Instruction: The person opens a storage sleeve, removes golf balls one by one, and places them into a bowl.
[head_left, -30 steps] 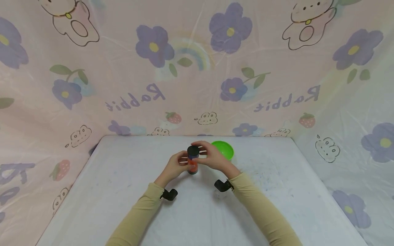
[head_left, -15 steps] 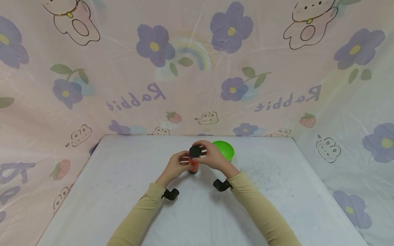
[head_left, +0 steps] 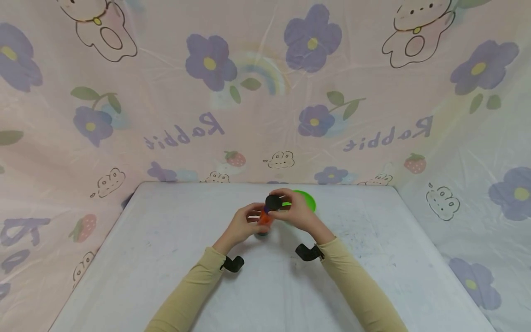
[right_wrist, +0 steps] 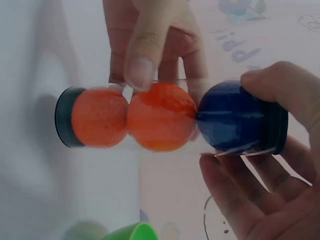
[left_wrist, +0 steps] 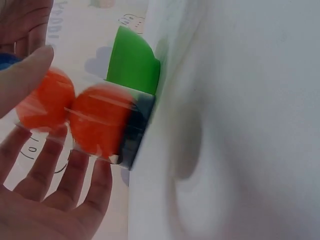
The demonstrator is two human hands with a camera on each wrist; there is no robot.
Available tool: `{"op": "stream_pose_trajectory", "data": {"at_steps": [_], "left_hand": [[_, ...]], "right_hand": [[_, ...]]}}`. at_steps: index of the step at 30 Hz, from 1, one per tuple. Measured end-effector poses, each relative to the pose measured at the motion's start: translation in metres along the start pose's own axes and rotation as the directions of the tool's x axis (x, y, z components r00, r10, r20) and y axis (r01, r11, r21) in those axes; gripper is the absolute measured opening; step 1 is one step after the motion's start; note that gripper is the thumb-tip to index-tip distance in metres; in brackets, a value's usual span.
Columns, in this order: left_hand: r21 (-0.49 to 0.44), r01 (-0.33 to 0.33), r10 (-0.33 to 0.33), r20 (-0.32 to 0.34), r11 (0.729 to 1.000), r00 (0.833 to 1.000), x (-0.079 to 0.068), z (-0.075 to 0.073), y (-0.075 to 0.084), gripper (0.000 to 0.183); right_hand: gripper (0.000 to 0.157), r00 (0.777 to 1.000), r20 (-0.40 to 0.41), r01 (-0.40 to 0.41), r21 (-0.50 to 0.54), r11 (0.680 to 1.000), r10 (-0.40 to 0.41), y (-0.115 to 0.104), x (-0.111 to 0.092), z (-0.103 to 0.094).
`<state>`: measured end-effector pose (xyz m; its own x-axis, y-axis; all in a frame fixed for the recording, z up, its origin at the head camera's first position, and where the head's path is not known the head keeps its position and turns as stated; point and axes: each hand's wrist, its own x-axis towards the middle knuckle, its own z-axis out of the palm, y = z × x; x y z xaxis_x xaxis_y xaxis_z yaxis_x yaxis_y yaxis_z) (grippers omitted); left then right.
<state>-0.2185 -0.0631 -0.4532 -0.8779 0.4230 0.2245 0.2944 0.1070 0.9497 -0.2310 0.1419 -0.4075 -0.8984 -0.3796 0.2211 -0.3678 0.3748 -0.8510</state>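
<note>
A clear tube (right_wrist: 162,117) with dark end caps holds two orange balls and one blue ball (right_wrist: 231,117) in a row. In the head view it leans, its black top cap (head_left: 273,203) toward the right. My right hand (head_left: 299,212) grips the upper end, thumb near the cap and fingers behind the blue ball. Lower down, my left hand (head_left: 244,226) holds the tube between thumb and fingers, around the orange balls (left_wrist: 100,120). The tube's bottom end (left_wrist: 136,131) is close over the white table.
A green bowl (head_left: 308,201) stands on the white table (head_left: 265,286) just behind my right hand, partly hidden by it. Patterned cloth (head_left: 257,106) hangs at the back and both sides of the table. Each wrist carries a black camera mount (head_left: 309,252).
The tube's top has tipped to the right, from nearly upright to leaning, and my right hand has moved right with it, covering more of the bowl. My left hand has shifted slightly right.
</note>
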Motion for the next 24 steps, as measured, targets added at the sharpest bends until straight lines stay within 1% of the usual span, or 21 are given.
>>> {"op": "stream_pose_trajectory", "data": {"at_steps": [5, 7, 9, 15, 16, 19, 24], "left_hand": [[0.017, -0.006, 0.006, 0.01, 1.0, 1.0, -0.002, 0.002, 0.003, 0.059], [0.03, -0.013, 0.012, 0.013, 0.999, 1.0, -0.001, 0.002, 0.003, 0.058], [0.04, -0.019, 0.018, 0.019, 0.999, 1.0, 0.0, 0.003, 0.001, 0.058], [0.057, -0.037, 0.036, 0.014, 0.998, 0.999, 0.007, 0.009, -0.022, 0.059], [0.059, -0.035, 0.035, 0.009, 0.998, 0.999, 0.008, 0.009, -0.023, 0.058], [0.074, -0.031, 0.031, 0.002, 0.997, 1.0, 0.007, 0.01, -0.023, 0.057], [0.112, -0.016, 0.017, -0.007, 0.994, 1.0, 0.003, 0.008, -0.02, 0.053]], "right_hand": [[0.049, 0.999, -0.043, 0.001, 0.035, 0.999, 0.001, -0.001, -0.007, -0.01], [0.049, 0.999, -0.052, 0.0, 0.047, 0.999, 0.002, 0.006, -0.007, -0.012], [0.049, 0.999, -0.042, -0.005, 0.064, 0.998, 0.008, 0.002, -0.01, -0.015], [0.048, 1.0, -0.03, 0.009, 0.084, 0.996, -0.006, -0.028, -0.022, -0.022], [0.048, 1.0, -0.028, 0.011, 0.091, 0.996, -0.008, -0.031, -0.024, -0.023], [0.047, 1.0, -0.018, 0.0, 0.106, 0.994, 0.002, -0.026, -0.025, -0.024], [0.049, 1.0, 0.006, -0.022, 0.144, 0.989, 0.022, -0.004, -0.023, -0.023]]}}
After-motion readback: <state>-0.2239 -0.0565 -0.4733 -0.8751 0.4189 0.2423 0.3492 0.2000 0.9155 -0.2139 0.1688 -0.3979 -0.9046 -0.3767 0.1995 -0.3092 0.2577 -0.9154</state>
